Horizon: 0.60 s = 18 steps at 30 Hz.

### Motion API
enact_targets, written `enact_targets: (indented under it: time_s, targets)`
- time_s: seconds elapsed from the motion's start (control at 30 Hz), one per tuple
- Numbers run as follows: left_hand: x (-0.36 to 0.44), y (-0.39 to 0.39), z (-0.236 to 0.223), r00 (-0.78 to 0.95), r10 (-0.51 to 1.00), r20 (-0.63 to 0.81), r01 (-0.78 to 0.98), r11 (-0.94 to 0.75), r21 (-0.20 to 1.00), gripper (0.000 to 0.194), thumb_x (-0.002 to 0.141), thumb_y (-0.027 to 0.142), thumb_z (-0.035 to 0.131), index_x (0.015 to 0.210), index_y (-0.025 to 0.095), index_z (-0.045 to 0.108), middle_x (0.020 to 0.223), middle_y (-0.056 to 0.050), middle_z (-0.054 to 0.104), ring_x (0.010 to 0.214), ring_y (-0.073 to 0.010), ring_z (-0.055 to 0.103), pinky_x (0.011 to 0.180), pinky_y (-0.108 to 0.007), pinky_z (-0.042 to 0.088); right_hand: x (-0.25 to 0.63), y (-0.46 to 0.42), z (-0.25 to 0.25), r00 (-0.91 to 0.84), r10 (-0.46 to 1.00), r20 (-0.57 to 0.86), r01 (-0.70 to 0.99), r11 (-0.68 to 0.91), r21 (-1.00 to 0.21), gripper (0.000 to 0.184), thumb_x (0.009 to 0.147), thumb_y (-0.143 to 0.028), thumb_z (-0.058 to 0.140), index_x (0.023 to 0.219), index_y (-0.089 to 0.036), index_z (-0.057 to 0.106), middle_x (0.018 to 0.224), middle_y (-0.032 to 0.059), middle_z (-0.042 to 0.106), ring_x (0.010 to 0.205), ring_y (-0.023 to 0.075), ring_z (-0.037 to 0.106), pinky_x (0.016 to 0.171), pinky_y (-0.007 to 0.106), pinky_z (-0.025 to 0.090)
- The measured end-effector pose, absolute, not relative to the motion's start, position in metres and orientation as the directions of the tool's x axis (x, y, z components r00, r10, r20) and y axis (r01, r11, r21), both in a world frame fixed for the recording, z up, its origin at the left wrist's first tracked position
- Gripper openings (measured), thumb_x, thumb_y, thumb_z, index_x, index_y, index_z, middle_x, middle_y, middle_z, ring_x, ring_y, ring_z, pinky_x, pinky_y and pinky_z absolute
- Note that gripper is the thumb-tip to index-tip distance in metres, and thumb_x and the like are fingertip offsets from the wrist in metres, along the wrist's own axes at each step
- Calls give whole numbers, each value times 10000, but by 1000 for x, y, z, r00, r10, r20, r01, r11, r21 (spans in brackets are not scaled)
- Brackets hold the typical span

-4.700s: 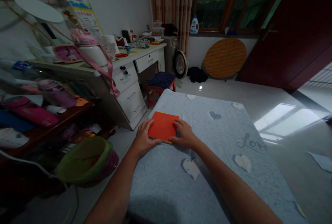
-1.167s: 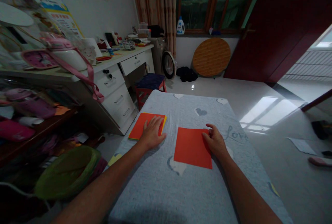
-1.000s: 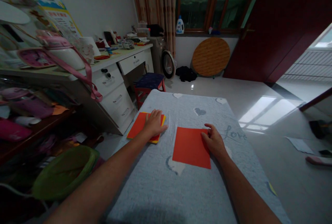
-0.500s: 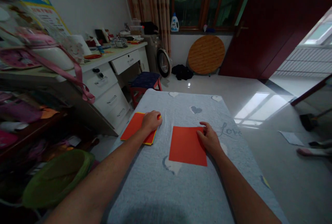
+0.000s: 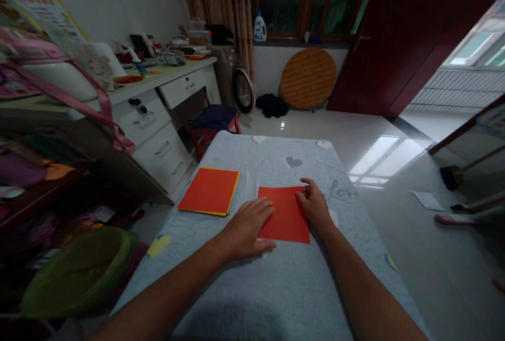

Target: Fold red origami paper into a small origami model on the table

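A single red paper sheet (image 5: pixel 284 213) lies flat on the grey-blue cloth-covered table (image 5: pixel 276 288). My left hand (image 5: pixel 246 228) rests open and flat on the sheet's left edge. My right hand (image 5: pixel 314 207) touches its right edge near the far corner, fingers slightly bent on the paper. A stack of coloured paper with a red top sheet (image 5: pixel 209 198) lies to the left on the table, untouched.
A white desk with drawers (image 5: pixel 158 114) and a red stool (image 5: pixel 215 122) stand left of the table. A green bin (image 5: pixel 74 272) sits at lower left. A round wooden tabletop (image 5: pixel 308 78) leans on the far wall. Someone's foot (image 5: pixel 450 219) shows at the right.
My left hand has left the paper stack and moved right onto the single red sheet. My right hand stays on the sheet's right edge.
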<state>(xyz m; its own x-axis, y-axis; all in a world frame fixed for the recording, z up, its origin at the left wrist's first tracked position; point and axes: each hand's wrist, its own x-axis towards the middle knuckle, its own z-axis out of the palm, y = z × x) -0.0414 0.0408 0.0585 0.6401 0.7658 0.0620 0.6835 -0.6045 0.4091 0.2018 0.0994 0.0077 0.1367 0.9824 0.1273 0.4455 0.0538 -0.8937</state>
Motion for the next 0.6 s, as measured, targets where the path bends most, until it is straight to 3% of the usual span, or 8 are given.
enact_targets:
  time_s: [0.07,0.13,0.23,0.33,0.43,0.5,0.53,0.6]
  targets:
    - [-32,24,50,638,769,43,703,-605,374,751,785,446,727,1441,221,439,1553,-145,406,1444,-334,350,1176,-555,278,202,99,9,150,984,97,393,31,-919,475,753,-355,557,1195,-182,525,731,-23,576,606,162,548,578,277,436]
    - [-26,17,41,616,784,79,727,-604,326,708,813,376,704,1444,217,427,1561,-144,390,1446,-330,345,1175,-555,284,203,98,10,159,985,63,347,4,-938,477,760,-372,552,1192,-177,506,685,-40,558,549,151,531,505,256,412]
    - [-24,19,32,574,794,198,755,-607,246,513,828,203,650,1328,174,540,1473,-164,489,1375,-325,437,1140,-523,351,204,96,9,154,988,18,310,-31,-950,478,759,-386,552,1182,-172,489,638,-61,541,501,143,522,460,243,400]
    - [-27,23,29,542,785,301,766,-608,207,275,834,83,579,1077,184,656,1228,-127,646,1184,-285,569,1030,-465,459,205,98,12,131,991,-5,326,-48,-944,465,752,-344,550,1177,-163,502,687,-27,600,534,159,569,485,267,449]
    - [-32,24,29,506,786,355,774,-595,217,202,858,68,544,958,199,661,1029,-81,680,1003,-251,605,890,-409,513,211,98,25,130,991,15,386,-37,-922,447,708,-232,546,1152,-173,553,933,72,676,753,204,655,655,348,537]
    - [-34,24,30,503,788,354,774,-593,220,194,865,66,534,935,201,654,965,-67,679,932,-236,610,836,-382,516,219,89,37,95,994,60,436,13,-900,489,662,-154,544,1145,-204,590,1173,104,653,1042,236,634,886,415,520]
    - [-35,23,30,510,788,344,774,-595,216,189,869,68,529,924,202,651,942,-64,678,905,-229,615,816,-371,516,223,82,44,38,995,95,464,66,-883,517,646,-122,542,1149,-220,610,1247,93,636,1156,240,592,1000,438,467]
    - [-36,22,31,533,784,318,773,-604,194,169,882,80,520,898,198,640,897,-61,674,848,-217,626,769,-349,512,231,60,55,-304,936,177,578,330,-746,590,668,-100,522,1241,-223,600,1347,103,598,1286,255,518,1122,495,362]
